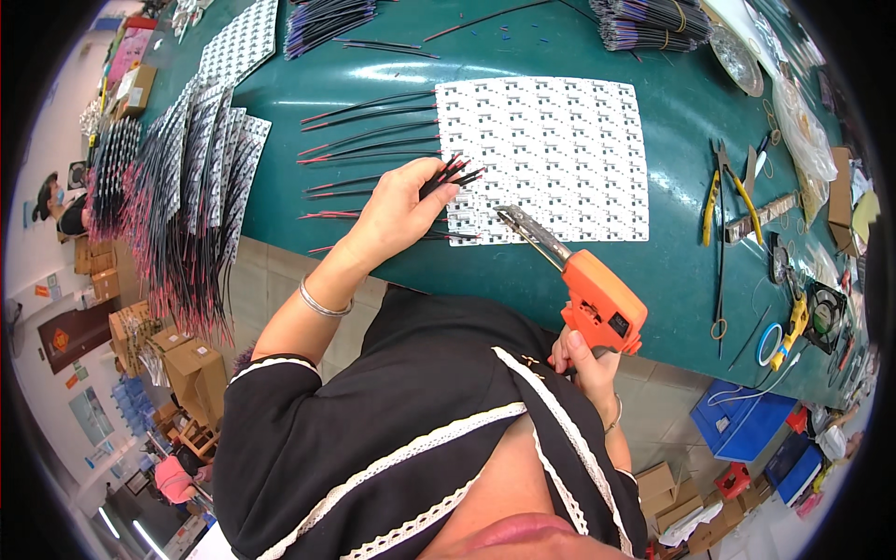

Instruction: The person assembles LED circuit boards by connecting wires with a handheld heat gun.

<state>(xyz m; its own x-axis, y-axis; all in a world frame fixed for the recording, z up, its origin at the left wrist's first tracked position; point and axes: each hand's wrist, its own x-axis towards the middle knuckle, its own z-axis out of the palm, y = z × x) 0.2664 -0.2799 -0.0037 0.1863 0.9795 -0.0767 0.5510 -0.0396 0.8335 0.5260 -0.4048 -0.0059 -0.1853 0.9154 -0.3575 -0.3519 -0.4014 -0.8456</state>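
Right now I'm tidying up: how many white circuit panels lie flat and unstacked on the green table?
1: the white panel at table centre, under the soldering gun tip. More panels overlap in a fanned pile on the left, and some there may be hidden.

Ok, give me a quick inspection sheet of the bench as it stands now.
Surface: green table, glossy.
Job's things: white LED board panel; orange soldering gun, tip at the panel's near edge.
Clutter: pliers, tape roll, stacked panels at left.
Hands: left hand pinches red-black wires; right hand grips the gun.
Cables: loose wire pairs beside the panel; bundles at far edge.
Surroundings: cardboard boxes, blue bin on the floor.
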